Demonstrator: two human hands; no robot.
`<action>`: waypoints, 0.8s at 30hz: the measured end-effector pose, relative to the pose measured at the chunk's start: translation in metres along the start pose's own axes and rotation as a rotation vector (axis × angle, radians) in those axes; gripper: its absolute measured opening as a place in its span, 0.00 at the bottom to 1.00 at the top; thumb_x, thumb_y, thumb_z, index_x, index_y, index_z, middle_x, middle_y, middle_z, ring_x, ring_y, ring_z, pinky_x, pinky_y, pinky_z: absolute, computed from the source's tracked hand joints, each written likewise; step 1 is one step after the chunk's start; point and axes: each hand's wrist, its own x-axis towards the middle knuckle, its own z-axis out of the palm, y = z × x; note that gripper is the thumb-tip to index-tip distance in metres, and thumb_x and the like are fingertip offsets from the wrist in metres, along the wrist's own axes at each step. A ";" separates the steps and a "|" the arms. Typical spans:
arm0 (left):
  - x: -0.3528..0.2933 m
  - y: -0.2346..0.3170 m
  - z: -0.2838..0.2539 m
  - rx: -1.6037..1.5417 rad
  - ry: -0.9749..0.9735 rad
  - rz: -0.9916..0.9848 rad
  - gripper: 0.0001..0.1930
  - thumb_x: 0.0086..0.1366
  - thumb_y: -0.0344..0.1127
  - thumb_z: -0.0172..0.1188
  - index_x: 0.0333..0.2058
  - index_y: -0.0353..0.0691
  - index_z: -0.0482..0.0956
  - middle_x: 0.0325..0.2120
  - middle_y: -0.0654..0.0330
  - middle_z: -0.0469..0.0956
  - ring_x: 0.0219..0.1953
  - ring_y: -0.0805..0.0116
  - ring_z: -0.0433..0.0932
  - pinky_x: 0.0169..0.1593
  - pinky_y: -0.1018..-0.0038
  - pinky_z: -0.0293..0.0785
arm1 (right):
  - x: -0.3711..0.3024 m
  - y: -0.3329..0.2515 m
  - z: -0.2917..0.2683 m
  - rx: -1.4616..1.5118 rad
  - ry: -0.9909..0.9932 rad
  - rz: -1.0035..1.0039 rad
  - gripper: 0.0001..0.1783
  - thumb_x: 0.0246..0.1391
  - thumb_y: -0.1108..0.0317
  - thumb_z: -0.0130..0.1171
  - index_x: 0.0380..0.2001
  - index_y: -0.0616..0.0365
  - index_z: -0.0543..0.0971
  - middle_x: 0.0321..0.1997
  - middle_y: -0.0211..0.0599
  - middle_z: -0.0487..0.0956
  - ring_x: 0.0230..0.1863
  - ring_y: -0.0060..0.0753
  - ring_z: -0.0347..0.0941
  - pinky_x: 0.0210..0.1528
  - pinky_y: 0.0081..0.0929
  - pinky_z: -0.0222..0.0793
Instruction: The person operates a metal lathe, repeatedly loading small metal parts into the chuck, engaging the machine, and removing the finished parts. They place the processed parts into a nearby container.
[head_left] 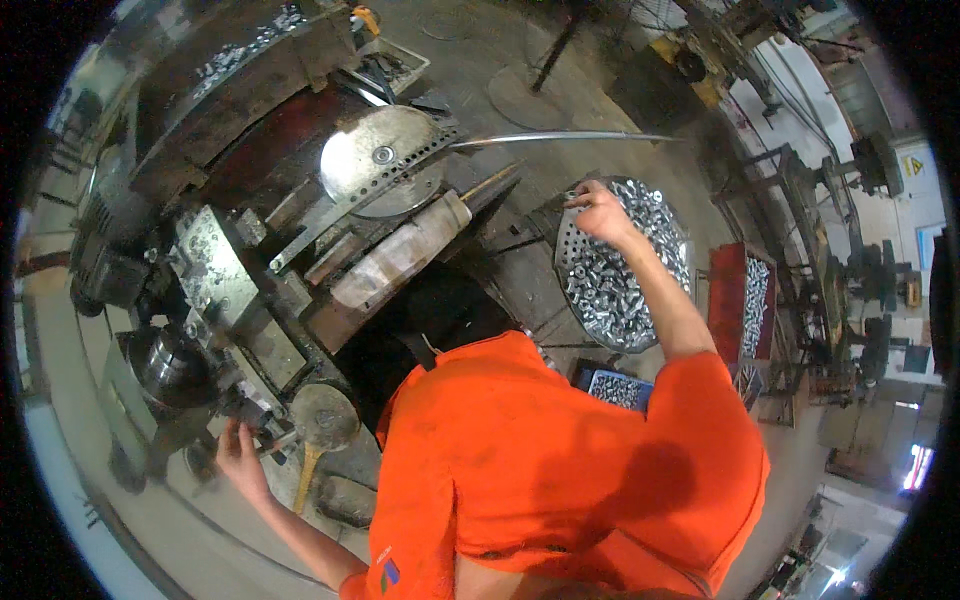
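Observation:
My left hand [241,462] is at the lower left, beside the machine's small metal fittings and a short rod [277,443]. Its fingers are stretched out and slightly apart, and nothing shows in them. Reaching out to the right, my right hand [600,214] is over the upper left edge of a round perforated tray [571,240]. The fingers of that hand are pinched together; whatever is between them is too small to make out. Many small silvery metal parts [610,290] are heaped in the tray.
A lathe-like machine with a chuck [172,368] stands left. A round metal disc [350,160] and a long curved bar [560,136] lie ahead. A round pan [325,417] with a brush is near my left arm. Right are a red bin [728,300] and blue crate [618,388] of parts.

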 end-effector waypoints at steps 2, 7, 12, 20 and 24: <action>-0.006 0.035 -0.005 -0.072 0.074 0.002 0.13 0.60 0.33 0.56 0.41 0.29 0.75 0.29 0.60 0.78 0.31 0.74 0.75 0.38 0.78 0.70 | 0.013 -0.070 -0.011 0.220 -0.027 -0.165 0.19 0.28 0.68 0.60 0.32 0.52 0.82 0.42 0.44 0.72 0.45 0.44 0.70 0.48 0.30 0.67; 0.015 0.099 0.052 -0.441 -0.067 -0.090 0.17 0.62 0.39 0.53 0.42 0.30 0.75 0.32 0.58 0.78 0.33 0.71 0.77 0.41 0.75 0.70 | 0.031 -0.237 0.015 0.583 -0.244 -0.707 0.27 0.22 0.72 0.57 0.37 0.56 0.79 0.50 0.47 0.68 0.54 0.48 0.64 0.55 0.34 0.60; -0.002 0.133 0.094 -1.045 -0.600 -0.148 0.24 0.67 0.50 0.43 0.37 0.30 0.74 0.27 0.51 0.78 0.30 0.62 0.79 0.38 0.71 0.74 | 0.026 -0.360 0.041 0.781 -0.371 -1.006 0.33 0.21 0.73 0.52 0.42 0.56 0.79 0.52 0.46 0.66 0.53 0.44 0.64 0.56 0.34 0.58; -0.011 0.122 0.073 -1.067 -0.362 -0.046 0.16 0.64 0.41 0.49 0.32 0.32 0.76 0.21 0.59 0.75 0.23 0.67 0.75 0.29 0.70 0.73 | 0.023 -0.394 0.056 0.658 -0.360 -1.130 0.29 0.23 0.69 0.54 0.39 0.60 0.77 0.51 0.55 0.65 0.50 0.54 0.64 0.52 0.37 0.63; -0.003 0.119 0.059 -0.552 -0.163 0.056 0.15 0.61 0.41 0.55 0.28 0.31 0.78 0.18 0.60 0.75 0.20 0.74 0.72 0.24 0.75 0.69 | 0.023 -0.419 0.052 0.515 -0.438 -1.168 0.24 0.25 0.69 0.55 0.35 0.63 0.75 0.51 0.54 0.66 0.46 0.53 0.65 0.48 0.38 0.64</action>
